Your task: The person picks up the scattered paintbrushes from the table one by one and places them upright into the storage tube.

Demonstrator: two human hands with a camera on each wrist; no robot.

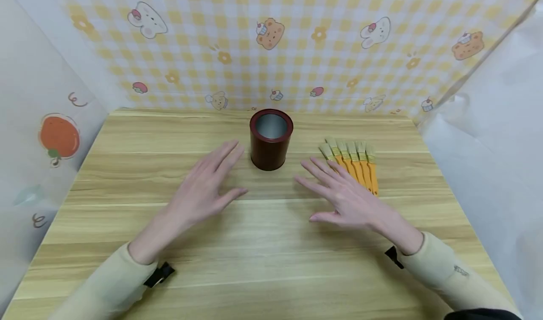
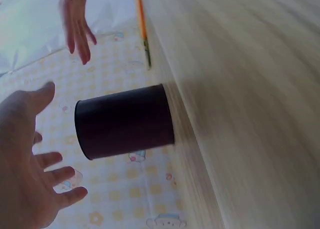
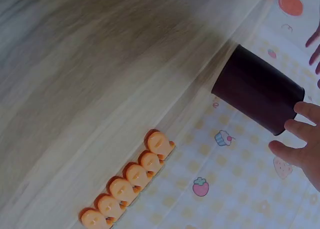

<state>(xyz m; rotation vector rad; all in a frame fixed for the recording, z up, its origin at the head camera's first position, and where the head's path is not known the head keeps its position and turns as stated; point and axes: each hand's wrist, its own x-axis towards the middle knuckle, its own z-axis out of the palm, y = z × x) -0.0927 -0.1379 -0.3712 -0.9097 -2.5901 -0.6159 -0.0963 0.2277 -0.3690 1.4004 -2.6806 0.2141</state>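
A dark red-brown can (image 1: 269,155) with an open top stands upright near the back of the table. My left hand (image 1: 203,181) hovers to its front left, fingers spread and nothing in them. On the other side my right hand (image 1: 343,195) is held out flat, also holding nothing. Beneath and beyond its fingers lie several paintbrushes (image 1: 360,164) with orange handles and pale bristles, side by side; the hand hides part of the leftmost ones. In the left wrist view a gap separates the left hand (image 2: 30,164) from the can (image 2: 125,121). The right wrist view shows the brush handle ends (image 3: 122,189) in a row.
The wood-grain table (image 1: 271,263) runs back to a yellow checked wall covering (image 1: 297,70) with cartoon prints. White sheeting hangs at the left (image 1: 34,98) and right (image 1: 496,136) sides. Dark straps show at both sleeve cuffs.
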